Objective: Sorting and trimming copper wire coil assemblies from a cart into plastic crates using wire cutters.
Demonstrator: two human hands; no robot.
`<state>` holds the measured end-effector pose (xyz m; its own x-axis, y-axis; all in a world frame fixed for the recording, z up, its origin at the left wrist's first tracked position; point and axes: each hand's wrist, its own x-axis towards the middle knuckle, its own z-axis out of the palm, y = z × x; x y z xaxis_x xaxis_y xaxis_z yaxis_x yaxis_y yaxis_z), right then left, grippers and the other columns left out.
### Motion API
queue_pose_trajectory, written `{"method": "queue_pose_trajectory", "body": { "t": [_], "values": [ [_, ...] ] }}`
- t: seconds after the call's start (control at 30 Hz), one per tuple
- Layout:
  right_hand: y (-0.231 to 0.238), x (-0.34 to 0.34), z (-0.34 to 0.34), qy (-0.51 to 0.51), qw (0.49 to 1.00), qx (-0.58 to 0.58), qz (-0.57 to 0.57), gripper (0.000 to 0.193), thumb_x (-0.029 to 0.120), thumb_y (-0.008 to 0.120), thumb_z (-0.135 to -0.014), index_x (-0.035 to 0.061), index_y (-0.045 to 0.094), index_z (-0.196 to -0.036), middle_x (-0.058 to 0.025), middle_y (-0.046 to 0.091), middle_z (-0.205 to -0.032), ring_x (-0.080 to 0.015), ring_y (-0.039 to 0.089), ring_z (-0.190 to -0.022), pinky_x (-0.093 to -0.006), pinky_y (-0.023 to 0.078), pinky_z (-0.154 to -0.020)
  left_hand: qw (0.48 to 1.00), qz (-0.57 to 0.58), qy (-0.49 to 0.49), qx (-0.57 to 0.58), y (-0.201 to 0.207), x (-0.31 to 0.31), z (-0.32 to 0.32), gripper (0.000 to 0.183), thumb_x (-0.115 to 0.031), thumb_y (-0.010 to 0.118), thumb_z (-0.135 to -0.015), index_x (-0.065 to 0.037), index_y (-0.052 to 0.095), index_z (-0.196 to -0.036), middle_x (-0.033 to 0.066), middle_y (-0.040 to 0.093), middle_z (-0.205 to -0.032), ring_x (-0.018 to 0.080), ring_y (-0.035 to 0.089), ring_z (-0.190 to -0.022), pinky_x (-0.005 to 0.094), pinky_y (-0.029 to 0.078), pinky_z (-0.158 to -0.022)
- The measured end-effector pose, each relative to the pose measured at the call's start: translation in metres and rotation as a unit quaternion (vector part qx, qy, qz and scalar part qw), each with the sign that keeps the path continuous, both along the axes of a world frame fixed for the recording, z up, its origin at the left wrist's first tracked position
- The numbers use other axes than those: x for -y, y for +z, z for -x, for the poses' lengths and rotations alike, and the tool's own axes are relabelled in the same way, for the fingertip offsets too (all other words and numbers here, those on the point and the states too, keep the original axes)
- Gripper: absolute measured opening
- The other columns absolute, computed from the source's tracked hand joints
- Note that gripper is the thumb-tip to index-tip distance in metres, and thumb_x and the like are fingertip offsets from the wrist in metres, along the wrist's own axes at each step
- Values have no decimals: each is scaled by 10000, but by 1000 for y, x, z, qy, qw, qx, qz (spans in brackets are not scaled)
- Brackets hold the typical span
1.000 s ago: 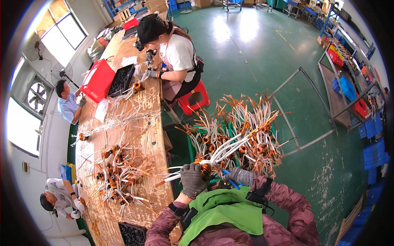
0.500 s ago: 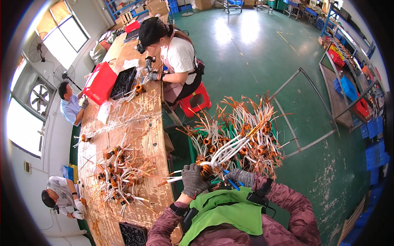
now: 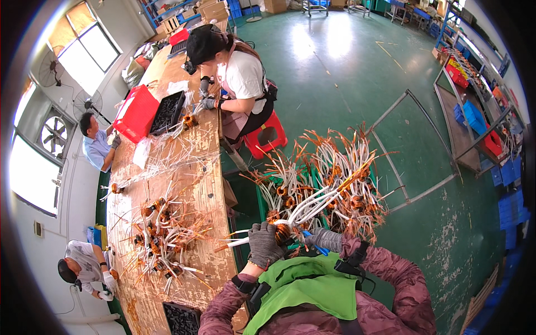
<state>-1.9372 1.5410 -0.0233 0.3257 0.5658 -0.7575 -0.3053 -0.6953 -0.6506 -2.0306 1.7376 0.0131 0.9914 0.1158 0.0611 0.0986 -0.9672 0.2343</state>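
My left hand (image 3: 263,244), in a grey knit glove, is closed around a copper-wound ring coil (image 3: 283,231). Long white leads (image 3: 315,204) with bare copper ends run from that coil up and to the right, and shorter ones poke out to its left. Close against the coil's right side, my right hand (image 3: 328,240), also gloved in grey, grips blue-handled pliers (image 3: 317,248); their jaws are hidden. Just beyond both hands, a green crate (image 3: 261,202) is heaped with similar coils (image 3: 356,201) and their white leads.
A worn wooden table (image 3: 206,192) on the left carries a pile of coils (image 3: 159,240), a black parts tray (image 3: 181,318) and a red crate (image 3: 135,113). Beyond sits a co-worker (image 3: 243,78) on a red stool (image 3: 267,134). A metal frame (image 3: 405,162) stands right.
The pliers' handles have turned slightly and show less below my right hand. The held coil's leads have shifted a little. My left hand keeps its grip.
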Motion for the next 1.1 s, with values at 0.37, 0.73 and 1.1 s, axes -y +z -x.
{"method": "queue_pose_trajectory", "body": {
  "t": [0.37, 0.73, 1.1],
  "values": [
    [-6, 7, -3, 39, 998, 40, -37, 349, 360, 629, -790, 11, 621, -806, -79, 569, -656, -208, 536, -580, -382, 425, -559, 999, -28, -4, -16, -1, 3, -2, 588, -484, 763, -522, -81, 576, -906, 90, 518, -908, 284, 473, -877, 419, 378, -745],
    [17, 34, -3, -87, 979, 142, -113, 240, 220, 603, -823, 13, 614, -943, -70, 592, -703, -151, 544, -580, -326, 439, -544, 987, 145, 57, 37, -4, -24, -8, 639, -359, 805, -416, -45, 563, -918, 125, 557, -844, 321, 497, -802, 400, 417, -742],
    [23, 72, -15, 12, 922, 388, -21, 497, 335, 625, -749, 86, 549, -1172, -187, 623, -905, -322, 608, -817, -420, 498, -749, 331, 935, 126, 24, 19, -79, -48, 526, -307, 659, -764, -34, 511, -1188, 114, 613, -1067, 273, 603, -985, 416, 494, -889]
  ]
}}
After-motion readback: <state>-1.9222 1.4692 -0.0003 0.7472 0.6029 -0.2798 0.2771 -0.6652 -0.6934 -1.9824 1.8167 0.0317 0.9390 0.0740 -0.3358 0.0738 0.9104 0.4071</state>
